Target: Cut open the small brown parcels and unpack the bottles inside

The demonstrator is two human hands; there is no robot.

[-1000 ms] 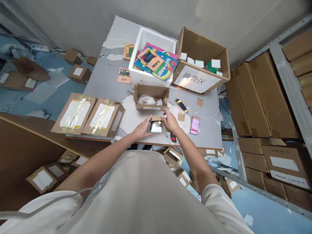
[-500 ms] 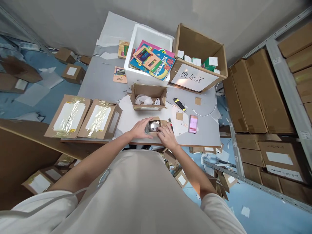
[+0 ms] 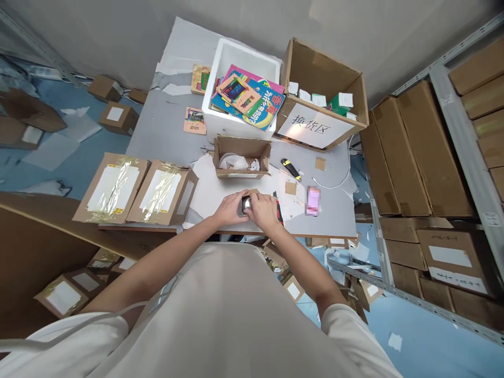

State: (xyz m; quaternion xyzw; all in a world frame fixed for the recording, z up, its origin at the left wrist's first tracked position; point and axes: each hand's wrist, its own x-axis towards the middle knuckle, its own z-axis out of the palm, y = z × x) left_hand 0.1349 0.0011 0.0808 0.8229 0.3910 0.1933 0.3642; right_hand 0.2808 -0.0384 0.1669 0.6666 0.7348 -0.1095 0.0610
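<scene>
One head-worn cam, facing forward and down over the wearer's shirt front point(image 3: 236, 310); left hand point(image 3: 229, 209) and right hand point(image 3: 265, 211) near mid-frame. Wide view: worktop point(image 3: 155, 131) beyond, wall point(image 3: 252, 21) up top, metal rack point(image 3: 460, 126) right.

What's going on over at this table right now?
A person at a table has both hands around a small box. The left hand is at its left side, the right hand over its right side, and a shiny rounded thing shows between them. What the right hand grips is hidden. Just beyond sits an open carton with white wrapping inside, and two taped boxes sit to the left.
</scene>
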